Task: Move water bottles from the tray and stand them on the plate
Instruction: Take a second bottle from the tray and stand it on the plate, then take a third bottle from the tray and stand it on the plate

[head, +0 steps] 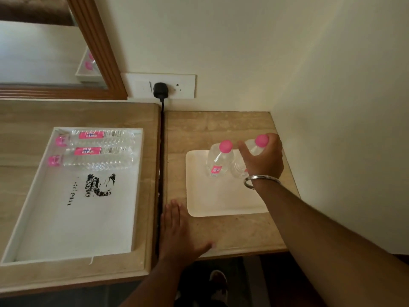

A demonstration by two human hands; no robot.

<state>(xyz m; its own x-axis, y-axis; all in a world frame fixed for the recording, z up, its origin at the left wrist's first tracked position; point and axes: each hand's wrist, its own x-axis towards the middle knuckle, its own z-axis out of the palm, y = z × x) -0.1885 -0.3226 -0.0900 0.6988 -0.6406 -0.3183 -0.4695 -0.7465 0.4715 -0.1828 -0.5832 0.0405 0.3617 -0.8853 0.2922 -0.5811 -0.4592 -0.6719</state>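
Bottles: two lying in tray [26, 209]; one upright on plate [221, 202]; right hand [263, 160] grasping another.

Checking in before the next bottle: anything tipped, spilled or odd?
No spill. The bottle in the right hand leans over the plate, not yet upright. The tray print is smudged.

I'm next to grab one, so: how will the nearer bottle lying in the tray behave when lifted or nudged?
The nearer lying bottle looks full, so probably heavy for its size. On its side in the tray, it may roll if nudged. Its thin ribbed plastic likely flexes under a squeeze.
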